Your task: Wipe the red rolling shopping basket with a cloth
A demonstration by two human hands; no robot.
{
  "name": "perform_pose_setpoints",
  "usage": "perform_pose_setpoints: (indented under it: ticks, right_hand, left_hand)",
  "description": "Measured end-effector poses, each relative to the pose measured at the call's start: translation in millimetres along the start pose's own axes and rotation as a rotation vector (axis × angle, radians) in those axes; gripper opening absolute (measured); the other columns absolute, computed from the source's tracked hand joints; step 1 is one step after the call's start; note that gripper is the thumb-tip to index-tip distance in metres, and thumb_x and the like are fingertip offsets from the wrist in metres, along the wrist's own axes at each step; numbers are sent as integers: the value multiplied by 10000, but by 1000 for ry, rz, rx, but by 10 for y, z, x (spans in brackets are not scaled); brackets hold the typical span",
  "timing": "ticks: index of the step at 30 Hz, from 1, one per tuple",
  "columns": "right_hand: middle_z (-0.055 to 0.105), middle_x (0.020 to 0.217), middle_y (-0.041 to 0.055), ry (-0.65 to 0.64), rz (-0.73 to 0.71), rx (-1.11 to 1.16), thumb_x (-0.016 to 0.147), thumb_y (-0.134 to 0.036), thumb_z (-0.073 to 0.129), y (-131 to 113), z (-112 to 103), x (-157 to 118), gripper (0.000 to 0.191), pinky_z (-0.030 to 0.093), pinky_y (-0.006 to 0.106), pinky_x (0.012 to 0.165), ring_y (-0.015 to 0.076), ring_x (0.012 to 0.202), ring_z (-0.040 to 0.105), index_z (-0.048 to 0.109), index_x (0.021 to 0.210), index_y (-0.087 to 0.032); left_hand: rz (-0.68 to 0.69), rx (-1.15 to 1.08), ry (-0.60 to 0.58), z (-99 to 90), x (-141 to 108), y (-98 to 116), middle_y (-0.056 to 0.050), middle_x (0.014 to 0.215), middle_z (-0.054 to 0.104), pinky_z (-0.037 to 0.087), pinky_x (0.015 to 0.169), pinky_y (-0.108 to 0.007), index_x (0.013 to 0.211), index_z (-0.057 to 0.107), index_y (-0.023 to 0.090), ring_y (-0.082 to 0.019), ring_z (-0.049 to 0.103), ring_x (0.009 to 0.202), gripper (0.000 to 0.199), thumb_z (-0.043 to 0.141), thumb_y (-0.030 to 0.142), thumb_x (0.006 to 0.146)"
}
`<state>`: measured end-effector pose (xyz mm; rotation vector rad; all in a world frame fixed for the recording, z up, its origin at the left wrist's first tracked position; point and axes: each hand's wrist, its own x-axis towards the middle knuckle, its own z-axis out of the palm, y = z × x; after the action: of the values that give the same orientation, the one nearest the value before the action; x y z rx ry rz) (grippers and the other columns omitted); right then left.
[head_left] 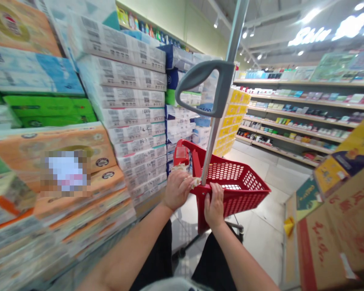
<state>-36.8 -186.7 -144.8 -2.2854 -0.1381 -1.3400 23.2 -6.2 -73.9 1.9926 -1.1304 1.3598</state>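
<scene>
A red plastic shopping cart [236,202] with a perforated basket stands in front of me. Rising from its near edge is a metal pole [210,155] that carries a grey loop handle [224,89]. My left hand [178,188] is closed round the cart's near rim, left of the pole, with a crumpled whitish material showing at its fingers. Just right of the pole, my right hand [214,205] has its fingers curled over the red rim. The basket's far part shows no goods through its holes.
Stacked white packs [133,93] and orange packs [75,157] line the left side. Cardboard boxes [336,218] stand at the right. Long shelves [303,101] of small goods run across the back right. Pale floor tiles [261,226] show between cart and boxes.
</scene>
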Motion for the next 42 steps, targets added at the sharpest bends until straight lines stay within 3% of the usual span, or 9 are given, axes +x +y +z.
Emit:
perform_pose_setpoints:
  ticks: [4,8,11,22,28,31,36,42]
  right_hand:
    - [480,1321,149,9,6,-12,964,-223,361,-2,8,3,431,320,598,1088,269,1316,360,364,1390,-154]
    - [478,1318,151,-1,18,-25,964,-229,360,9,24,24,434,325,595,1086,269,1309,362,366,1392,-156]
    - [475,1315,152,-13,26,-27,962,-236,358,16,20,34,436,325,604,1080,276,1304,362,368,1391,-156]
    - [474,1321,147,-20,16,-22,962,-230,360,26,-11,32,441,327,590,1085,266,1315,353,361,1398,-163]
    - [470,1329,146,-10,9,-25,962,-226,366,21,-4,22,439,326,591,1084,272,1311,359,358,1396,-162]
    - [476,1328,144,-6,3,-25,961,-227,370,27,0,23,441,325,589,1088,269,1312,362,357,1397,-165]
    - [486,1322,145,-4,10,-27,961,-232,362,56,12,34,441,328,599,1082,273,1314,364,364,1397,-167]
    - [480,1322,154,-14,11,-53,963,-254,355,101,35,60,445,323,597,1080,281,1315,353,366,1397,-154]
  left_hand:
    - [-23,32,-47,-14,39,46,-79,1016,631,398,970,-467,1047,610,221,-238,532,1051,203,492,225,881]
    - [-191,173,-258,-62,339,171,-77,834,638,402,878,-447,796,639,190,-242,561,903,197,487,270,894]
    - [-230,212,-358,-58,511,249,-87,771,645,385,846,-457,720,641,177,-244,570,836,243,493,280,883]
    - [-207,236,-352,-32,495,260,-81,756,637,368,845,-440,726,638,174,-228,561,819,261,472,280,897]
    - [-15,102,-161,7,231,140,-63,909,651,381,909,-440,879,639,214,-227,530,909,114,534,256,868]
    - [-6,71,-129,32,134,98,-55,943,649,374,944,-455,929,632,234,-225,527,931,108,549,243,860]
    - [-57,117,-208,21,225,130,-68,904,647,388,899,-437,877,643,212,-229,545,905,148,508,271,887]
    - [-205,204,-451,35,600,219,-79,717,641,386,781,-409,723,653,168,-203,569,727,334,440,337,917]
